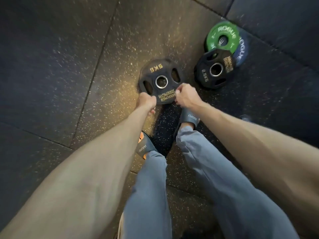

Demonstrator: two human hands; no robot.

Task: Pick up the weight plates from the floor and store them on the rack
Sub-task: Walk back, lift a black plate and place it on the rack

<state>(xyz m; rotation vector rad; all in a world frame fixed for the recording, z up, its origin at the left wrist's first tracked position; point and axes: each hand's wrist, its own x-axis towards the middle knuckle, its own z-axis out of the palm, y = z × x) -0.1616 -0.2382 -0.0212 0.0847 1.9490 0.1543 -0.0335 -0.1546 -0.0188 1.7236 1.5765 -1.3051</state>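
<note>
- Where the head view looks straight down, a speckled rubber floor (51, 66) in big square tiles fills the frame.
- Blue-grey trousers (215, 169) run from 6 o'clock up toward centre, with a bare forearm on each side.
- 5KG plate (160, 73): black, gold lettering, steel-ringed hole, three grip slots. Sits just above frame centre, at 12 o'clock from the feet. Cannot tell whether it is flat on the floor or lifted.
- Small black plate (204, 73) at 3 o'clock from the 5KG plate, near but apart. Its far edge overlaps the next two plates.
- Green plate (222, 31) at 2 o'clock from the 5KG plate, lying on top of a blue plate (242, 50) that is mostly covered.
- Dark slides (144, 148) on both feet.
- Left hand (146, 101): fingers curled round the 5KG plate's rim at its 7 o'clock.
- Right hand (185, 96): fingers and thumb curled on the same rim at 5 o'clock.
</note>
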